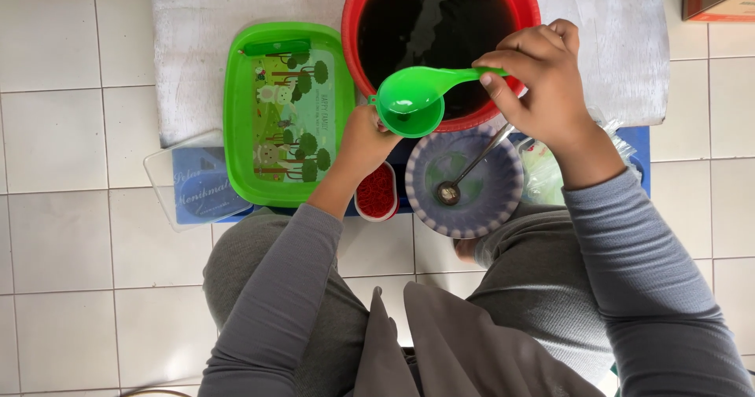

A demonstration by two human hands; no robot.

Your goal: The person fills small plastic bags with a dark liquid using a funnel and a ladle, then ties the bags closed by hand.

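- Fingers [515, 59] of the right hand [543, 82] are curled shut around the end of the handle of a green ladle [413, 98], thumb pressed along the handle's underside.
- Its green cup sits level and looks nearly empty, hanging just over the near rim of a red basin [523, 0] filled with dark liquid.
- Left hand [366, 141] is closed below the ladle's cup, touching its underside; whatever it pinches there is hidden by the cup, so I cannot tell what it grips.
- Judging from this, the step in hand is ladling the dark liquid, with the cup steadied between the two hands; the next move seems to call for keeping the cup level and moving it slowly so nothing drips on the surface.
- Directly beneath the right wrist stands a purple scalloped bowl [495, 200] with a metal spoon [464, 181] resting in it, its handle leaning toward the basin.
- A small red-filled round tub [377, 192] lies just beside the bowl, under the left forearm.
- A green picture tray [236, 114] lies left of the basin, and a clear flat lid [169, 177] pokes out beside it.
- White cloth [197, 20] covers the surface under basin and tray; clear plastic bags [543, 173] lie right of the bowl.
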